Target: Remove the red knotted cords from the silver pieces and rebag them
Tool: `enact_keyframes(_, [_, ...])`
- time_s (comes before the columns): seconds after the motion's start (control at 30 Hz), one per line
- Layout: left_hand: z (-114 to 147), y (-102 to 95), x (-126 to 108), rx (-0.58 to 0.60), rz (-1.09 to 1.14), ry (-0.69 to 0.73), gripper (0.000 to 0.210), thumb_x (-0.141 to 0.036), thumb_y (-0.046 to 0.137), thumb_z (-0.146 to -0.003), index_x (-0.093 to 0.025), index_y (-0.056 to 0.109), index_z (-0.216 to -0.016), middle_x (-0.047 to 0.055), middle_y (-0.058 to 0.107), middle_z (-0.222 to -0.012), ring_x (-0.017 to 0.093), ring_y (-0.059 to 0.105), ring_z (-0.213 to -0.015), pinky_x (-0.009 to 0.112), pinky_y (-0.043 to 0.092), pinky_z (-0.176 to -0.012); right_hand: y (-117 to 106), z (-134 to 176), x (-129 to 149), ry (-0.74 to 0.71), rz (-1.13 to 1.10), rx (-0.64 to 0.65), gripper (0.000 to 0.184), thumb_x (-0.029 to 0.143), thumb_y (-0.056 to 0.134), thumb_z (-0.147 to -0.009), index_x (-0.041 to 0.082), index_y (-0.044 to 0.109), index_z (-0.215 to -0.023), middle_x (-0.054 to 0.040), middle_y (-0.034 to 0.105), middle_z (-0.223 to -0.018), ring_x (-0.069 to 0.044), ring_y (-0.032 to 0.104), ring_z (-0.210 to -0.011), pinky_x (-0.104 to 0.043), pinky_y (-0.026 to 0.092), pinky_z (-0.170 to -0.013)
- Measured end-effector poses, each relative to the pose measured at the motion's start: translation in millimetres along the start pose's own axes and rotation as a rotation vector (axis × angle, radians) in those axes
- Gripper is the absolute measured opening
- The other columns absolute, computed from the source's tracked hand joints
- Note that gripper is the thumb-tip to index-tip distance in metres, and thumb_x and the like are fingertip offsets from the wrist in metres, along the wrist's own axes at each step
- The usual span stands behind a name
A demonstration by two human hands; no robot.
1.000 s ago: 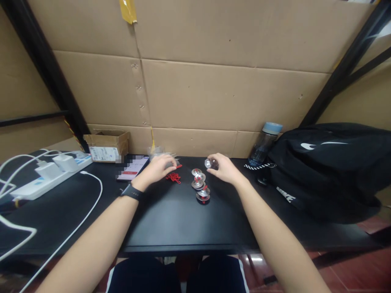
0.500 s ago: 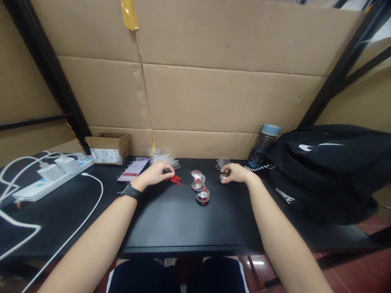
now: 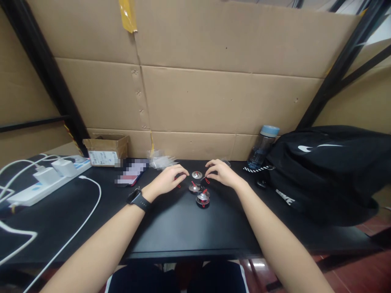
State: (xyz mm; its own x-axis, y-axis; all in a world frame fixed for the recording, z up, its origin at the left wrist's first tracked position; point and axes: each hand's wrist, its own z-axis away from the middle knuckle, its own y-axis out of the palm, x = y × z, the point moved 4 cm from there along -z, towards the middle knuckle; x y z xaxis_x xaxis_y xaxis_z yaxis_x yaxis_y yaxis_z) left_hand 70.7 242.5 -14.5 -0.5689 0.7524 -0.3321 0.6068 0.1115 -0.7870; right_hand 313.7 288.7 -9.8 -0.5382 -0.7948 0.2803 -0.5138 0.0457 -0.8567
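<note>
Upper metal cymbal point(image 3: 197, 175) between left hand point(image 3: 166, 180) and right hand point(image 3: 224, 173), just beside both; fingers part-curled, can't tell if gripping.

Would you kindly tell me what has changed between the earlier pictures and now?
The left hand has moved right, towards the metal discs. The right hand, earlier holding a disc farther right, has come back left beside them; whether it holds anything is unclear. The middle discs look rearranged. The bottle, backpack and cardboard box stayed put.
</note>
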Motion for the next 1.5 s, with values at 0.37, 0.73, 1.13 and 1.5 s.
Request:
enact_keyframes(0.37, [-4.6,7.2,-35.9,-0.017,0.297,0.073,0.019,-0.032,0.057,-0.098,-0.018,0.07,-0.098,0.006,0.068,-0.098,0.017,0.063,-0.089,0.028,0.048,-0.083,15.2,-8.0,42.0,0.189,-0.869,0.039,0.031,0.045,0.074,-0.084,0.016,0.072,-0.095,-0.0048,0.072,-0.087,-0.018,0.066,-0.08,-0.031,0.051,-0.077])
enact_keyframes(0.73, [-5.9,7.8,-37.3,-0.023,0.375,0.009,0.027,-0.036,0.053,-0.099,-0.016,0.07,-0.093,0.004,0.064,-0.088,0.015,0.057,-0.079,0.026,0.044,-0.074,19.2,-8.8,40.2,0.24,-0.965,0.008,0.034,0.047,0.074,-0.083,0.014,0.073,-0.094,-0.0031,0.069,-0.081,-0.011,0.054,-0.063,-0.024,0.044,-0.061])
enact_keyframes(1.13, [-5.8,6.0,-25.7,0.033,0.114,0.029,0.027,-0.028,0.046,-0.099,-0.018,0.064,-0.081,0.003,0.063,-0.084,0.016,0.058,-0.077,0.027,0.044,-0.076,14.7,-4.1,14.9,0.289,-0.951,0.079,0.043,0.057,0.065,-0.087,0.015,0.066,-0.091,-0.0006,0.061,-0.072,-0.012,0.053,-0.061,-0.025,0.044,-0.061])
enact_keyframes(1.5, [11.0,-28.3,36.3,0.008,-0.309,-0.114,0.022,-0.029,0.054,-0.092,-0.022,0.072,-0.081,0.005,0.068,-0.09,0.019,0.062,-0.08,0.03,0.044,-0.077,-23.8,39.3,-86.3,0.5,-0.03,0.077,0.028,0.027,0.047,-0.095,0.015,0.07,-0.085,-0.0078,0.073,-0.088,-0.018,0.064,-0.079,-0.027,0.046,-0.074])
